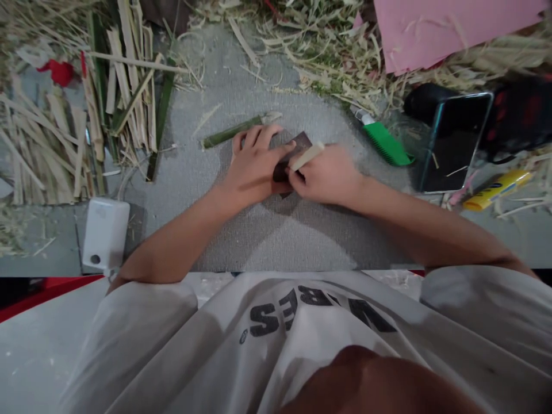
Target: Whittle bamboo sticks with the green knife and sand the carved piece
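My left hand rests on the grey cloth-like work surface. It holds down a small dark brown sheet that looks like sandpaper, fingers on its left part. Pinched in my right hand is a short pale bamboo strip, held against the sheet; the right hand is blurred by motion. The strip's lower end is hidden by the fingers. Just beyond my left fingers lies a green bamboo piece with a pale, narrow end.
Bamboo strips are heaped at left, near a white power bank with a cable. To the right lie a green-handled cutter, a phone and a yellow tube. Shavings and pink paper lie at the back.
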Available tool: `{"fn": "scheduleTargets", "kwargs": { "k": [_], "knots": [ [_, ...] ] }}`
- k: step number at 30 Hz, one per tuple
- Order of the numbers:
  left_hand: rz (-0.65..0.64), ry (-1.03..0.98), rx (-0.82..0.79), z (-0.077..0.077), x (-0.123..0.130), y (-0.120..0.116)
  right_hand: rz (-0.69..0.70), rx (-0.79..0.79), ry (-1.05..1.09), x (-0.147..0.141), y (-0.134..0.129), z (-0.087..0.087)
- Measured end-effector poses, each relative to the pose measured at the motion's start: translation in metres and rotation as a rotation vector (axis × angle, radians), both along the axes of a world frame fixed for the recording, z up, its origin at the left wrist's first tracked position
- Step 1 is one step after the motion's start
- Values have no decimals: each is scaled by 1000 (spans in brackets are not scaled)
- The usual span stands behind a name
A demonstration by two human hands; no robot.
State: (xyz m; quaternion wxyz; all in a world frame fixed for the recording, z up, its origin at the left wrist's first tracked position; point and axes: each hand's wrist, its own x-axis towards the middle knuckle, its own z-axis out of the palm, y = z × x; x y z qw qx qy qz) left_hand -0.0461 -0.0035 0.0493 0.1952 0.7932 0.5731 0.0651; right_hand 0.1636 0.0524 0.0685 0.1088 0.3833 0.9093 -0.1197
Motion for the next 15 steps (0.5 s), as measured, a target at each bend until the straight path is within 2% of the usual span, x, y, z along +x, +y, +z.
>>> {"fn": "scheduleTargets", "kwargs": {
  "k": [4, 8, 12, 15],
  "knots": [
    [9, -5, -10, 0, 0, -1, -129, 91, 23, 5, 5, -7],
    [22, -20, -17, -1, 1, -1, -33, 31, 39, 5, 3, -9],
    [20, -3, 16, 0, 3, -2, -117, 79, -27, 0, 1, -4],
    [17, 17, 20, 0, 3, -2, -37, 27, -47, -2, 2, -2]
  ]
}}
